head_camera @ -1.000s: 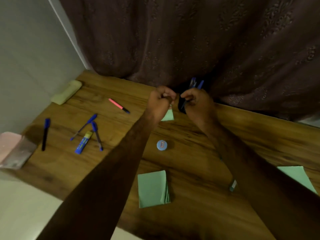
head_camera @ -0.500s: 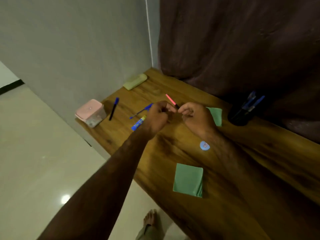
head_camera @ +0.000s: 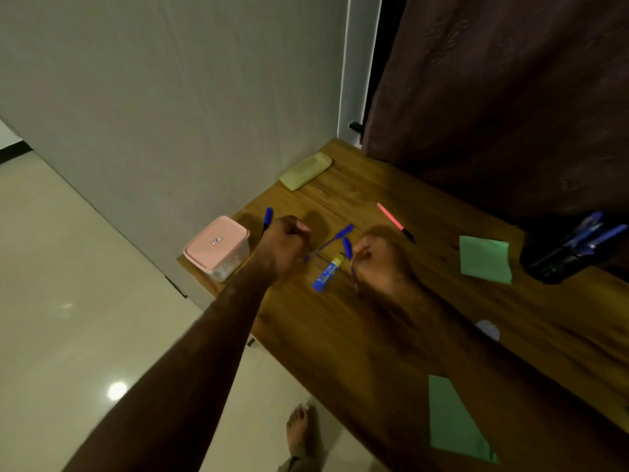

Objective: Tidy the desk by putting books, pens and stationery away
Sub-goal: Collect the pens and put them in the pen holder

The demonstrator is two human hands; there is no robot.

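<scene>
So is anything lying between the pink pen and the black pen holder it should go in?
Only bare desk shows between the pink pen and the black pen holder. The green paper lies just nearer the camera, off that line.

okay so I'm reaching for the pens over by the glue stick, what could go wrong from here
The pink-lidded box sits right at the desk's corner edge, close beside your left hand; a bump could push it off. The loose blue pens and glue stick lie crossed together under your right hand, so grabbing one may roll another away. The picture is dim and blurred, so a missed pick is possible.
</scene>
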